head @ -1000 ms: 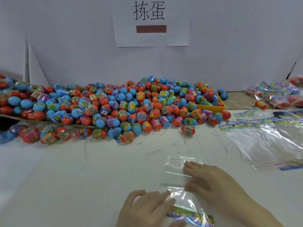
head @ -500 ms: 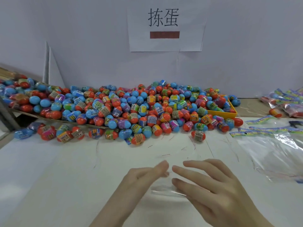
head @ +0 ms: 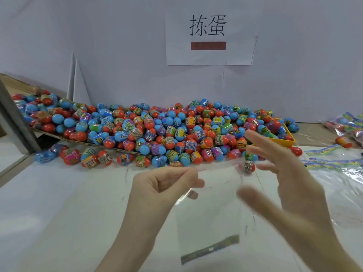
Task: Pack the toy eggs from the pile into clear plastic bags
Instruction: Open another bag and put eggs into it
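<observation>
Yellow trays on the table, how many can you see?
1. The yellow tray sits at the right end of the egg pile, mostly buried under eggs; others may be hidden beneath the pile.

White table (head: 59, 213) bears egg pile (head: 167, 134), perhaps bags (head: 334, 173).

A thin, clear plastic bag (head: 208, 209) with a glossy sheen and a printed colourful strip along its lower edge is pinched by the fingers (head: 188, 174) of the left hand (head: 163, 185). The toy eggs (head: 157, 130) are seen as smooth, shiny plastic wrapped in printed film bands. The surface (head: 59, 213) is shown as matt white, marked with fine scratches. A matt paper sheet (head: 210, 36) is fixed to the backdrop. A glossy yellow plastic tray (head: 286, 139) is partly buried.
</observation>
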